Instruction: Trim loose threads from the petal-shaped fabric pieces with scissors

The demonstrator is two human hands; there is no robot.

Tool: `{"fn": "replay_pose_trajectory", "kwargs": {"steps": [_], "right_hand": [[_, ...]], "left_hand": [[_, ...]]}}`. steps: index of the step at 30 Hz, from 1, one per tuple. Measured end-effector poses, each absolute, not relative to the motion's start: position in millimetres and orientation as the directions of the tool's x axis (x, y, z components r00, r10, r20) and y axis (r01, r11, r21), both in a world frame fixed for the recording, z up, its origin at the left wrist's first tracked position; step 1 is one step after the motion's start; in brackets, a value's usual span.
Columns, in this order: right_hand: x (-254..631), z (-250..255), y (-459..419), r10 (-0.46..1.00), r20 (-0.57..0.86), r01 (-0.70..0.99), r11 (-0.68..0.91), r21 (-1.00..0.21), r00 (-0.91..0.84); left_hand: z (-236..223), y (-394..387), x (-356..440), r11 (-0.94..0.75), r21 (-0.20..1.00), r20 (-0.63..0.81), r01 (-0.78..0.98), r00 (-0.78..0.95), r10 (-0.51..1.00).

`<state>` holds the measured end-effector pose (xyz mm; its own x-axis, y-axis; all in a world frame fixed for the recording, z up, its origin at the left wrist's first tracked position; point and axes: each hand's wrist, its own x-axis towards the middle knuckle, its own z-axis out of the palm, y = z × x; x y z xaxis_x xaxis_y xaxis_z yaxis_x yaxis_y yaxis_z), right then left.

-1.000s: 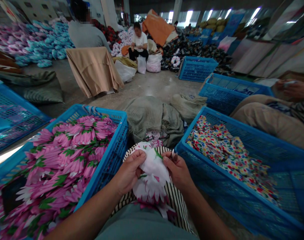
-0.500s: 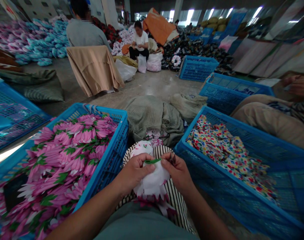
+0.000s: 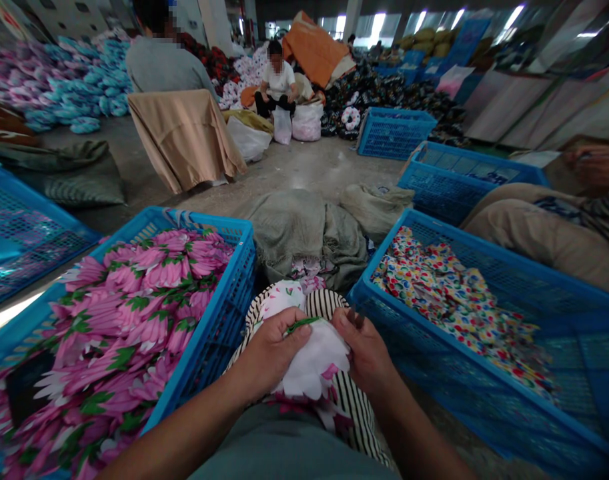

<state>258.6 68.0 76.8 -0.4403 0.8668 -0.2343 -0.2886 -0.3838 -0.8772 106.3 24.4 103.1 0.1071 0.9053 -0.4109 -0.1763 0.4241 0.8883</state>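
Observation:
In the head view, a white cloth flower piece [image 3: 311, 360] with pink petal tips and a green edge hangs above my lap. My left hand [image 3: 279, 340] pinches it at the green edge, thumb on top. My right hand [image 3: 367, 350] is closed at the cloth's upper right edge, its fingertips pressed together. A small dark metal tool [image 3: 355, 318], blurred, shows among the right fingers; I cannot make out its kind. Under the cloth, more pink-and-white pieces [image 3: 334, 415] lie on my striped lap cover [image 3: 357, 407]. A white cloth with pink marks [image 3: 283, 298] rests on my knee.
On the left stands a blue crate [image 3: 204, 353] of pink flower pieces [image 3: 149, 320]; on the right, another blue crate [image 3: 464, 360] holds colourful dotted cloth [image 3: 449, 293]. Grey-green sacks [image 3: 299, 227] lie ahead. A co-worker's bent leg [image 3: 539, 233] is at far right.
The green edge has tilted, and the cloth's white face has spread out to the right. My right hand has moved slightly right and down. The seated person further back has lowered their hands.

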Motion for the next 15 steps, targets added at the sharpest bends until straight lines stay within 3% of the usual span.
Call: {"fn": "replay_pose_trajectory", "kwargs": {"steps": [5, 9, 15], "right_hand": [[269.0, 73.7, 74.7, 0.879, -0.126, -0.282, -0.279, -0.918, -0.459], [274.1, 68.0, 71.2, 0.858, -0.136, -0.214, -0.273, -0.938, -0.495], [264.9, 53.5, 52.9, 0.948, 0.064, -0.134, 0.022, -0.991, -0.313]], "left_hand": [[100.7, 23.9, 103.3, 0.448, 0.845, -0.459, -0.293, 0.034, 0.888], [102.7, 26.1, 107.7, 0.441, 0.797, -0.494, -0.413, -0.027, 0.869], [111.0, 28.7, 118.3, 0.385, 0.71, -0.524, -0.59, -0.077, 0.848]]}}
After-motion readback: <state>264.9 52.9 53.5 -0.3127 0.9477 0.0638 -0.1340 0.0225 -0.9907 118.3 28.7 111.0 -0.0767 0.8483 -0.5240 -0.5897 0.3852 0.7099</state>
